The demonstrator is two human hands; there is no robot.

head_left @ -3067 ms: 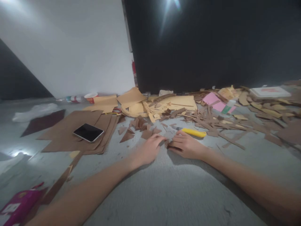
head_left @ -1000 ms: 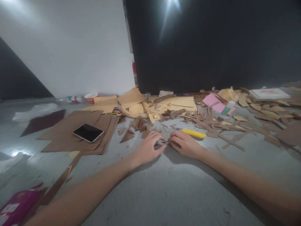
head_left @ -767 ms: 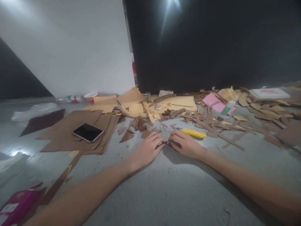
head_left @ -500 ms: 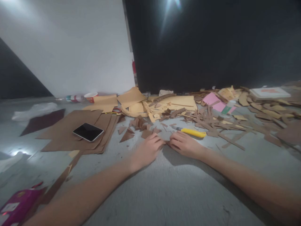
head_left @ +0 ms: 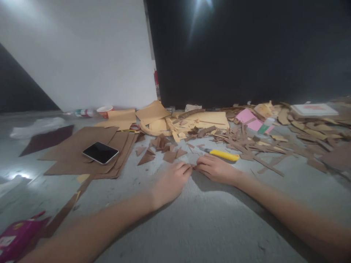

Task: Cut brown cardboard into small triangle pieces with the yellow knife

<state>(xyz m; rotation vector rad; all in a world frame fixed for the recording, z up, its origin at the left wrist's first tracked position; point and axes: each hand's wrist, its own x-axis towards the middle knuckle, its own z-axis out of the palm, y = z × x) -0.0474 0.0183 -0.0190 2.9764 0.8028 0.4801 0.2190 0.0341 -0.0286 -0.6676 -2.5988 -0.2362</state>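
Observation:
Close together over the grey tabletop, my left hand (head_left: 171,182) and my right hand (head_left: 216,169) are both closed, fingertips pinched. A small brown cardboard piece (head_left: 193,167) shows in the narrow gap between them; most of it is hidden by the fingers. Just beyond my right hand lies a yellow utility knife (head_left: 225,155), its tip pointing left. Several brown triangular cardboard scraps (head_left: 146,157) are scattered ahead of my left hand.
Brown cardboard sheets (head_left: 65,151) lie stacked at left with a phone (head_left: 101,152) on top. Yellow sheets (head_left: 153,112), a paper cup (head_left: 105,111) and a heap of strips (head_left: 246,142) run along the back. A magenta object (head_left: 20,237) sits at lower left.
My left hand has shifted slightly down and its wrist has turned a little. My right hand stays nearly in place, both still at the small piece. The view has moved slightly.

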